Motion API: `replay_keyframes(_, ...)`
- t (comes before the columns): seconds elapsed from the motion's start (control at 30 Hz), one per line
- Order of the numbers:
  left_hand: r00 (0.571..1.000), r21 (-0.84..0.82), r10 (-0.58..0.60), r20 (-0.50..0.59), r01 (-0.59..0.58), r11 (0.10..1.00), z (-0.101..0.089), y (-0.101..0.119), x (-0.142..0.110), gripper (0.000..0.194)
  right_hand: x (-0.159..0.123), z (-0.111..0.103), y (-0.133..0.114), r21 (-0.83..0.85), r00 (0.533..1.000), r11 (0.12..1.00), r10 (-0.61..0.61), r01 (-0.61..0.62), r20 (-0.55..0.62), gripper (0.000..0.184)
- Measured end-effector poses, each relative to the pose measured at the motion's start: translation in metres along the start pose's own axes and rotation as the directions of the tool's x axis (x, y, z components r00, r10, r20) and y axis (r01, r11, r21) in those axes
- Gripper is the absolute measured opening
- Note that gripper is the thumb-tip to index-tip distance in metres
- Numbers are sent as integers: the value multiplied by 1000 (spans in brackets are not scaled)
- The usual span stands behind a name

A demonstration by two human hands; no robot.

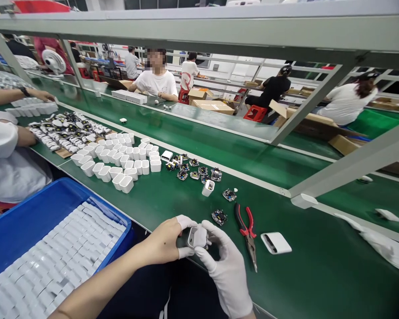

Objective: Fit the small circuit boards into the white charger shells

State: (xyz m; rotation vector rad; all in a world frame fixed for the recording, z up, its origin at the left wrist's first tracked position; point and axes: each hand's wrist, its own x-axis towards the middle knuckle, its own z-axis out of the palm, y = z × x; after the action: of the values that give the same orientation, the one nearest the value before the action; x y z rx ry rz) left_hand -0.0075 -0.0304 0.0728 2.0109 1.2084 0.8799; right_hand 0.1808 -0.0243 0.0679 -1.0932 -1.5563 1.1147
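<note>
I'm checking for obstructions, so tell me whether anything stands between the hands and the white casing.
Only white finger covers on the left hand and a white glove on the right hand; both hands hold the white casing, with no other object visible between.

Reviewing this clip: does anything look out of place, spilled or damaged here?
Nothing looks plainly spilled or damaged. One white casing stands apart from the grouped casings, close to loose circuit boards, with something inside it. A tiny white piece also lies alone beside one board; I can't tell what it is.
</note>
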Motion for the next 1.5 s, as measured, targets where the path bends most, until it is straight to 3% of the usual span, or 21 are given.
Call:
replay_keyframes(0.17,1000,-34,9,-10,-9,999,0,2,2,43,6,-2,-1,-312,962,910,-256,273,94,50)
replay_keyframes(0.4,998,-52,-56,-15,55,997,-2,5,3,40,7,-5,-6,-363,932,860,-310,359,188,51)
replay_keyframes(0.6,998,-30,-30,-62,28,999,4,-1,2,49,4,-3,0,-372,967,895,-202,247,157,45)
replay_keyframes(0.7,990,-49,28,-136,-35,998,6,-2,0,49,0,1,0,-193,992,981,28,-4,125,60)
replay_keyframes(0.77,973,-38,97,-207,-107,994,6,1,-2,47,-2,3,-3,-43,970,980,199,-195,136,71)
replay_keyframes(0.83,946,8,175,-272,-179,984,6,6,-4,45,-3,3,-6,101,943,956,248,-275,222,74)
replay_keyframes(0.93,917,86,250,-312,-235,968,4,13,-5,46,-2,4,-11,243,938,940,159,-239,306,66)
replay_keyframes(1.27,900,158,325,-292,-290,944,8,15,-4,58,-3,12,-12,281,981,941,171,-190,90,50)
replay_keyframes(1.5,941,-3,197,-275,-206,979,11,24,-6,55,-2,8,-17,282,973,934,193,-222,126,44)
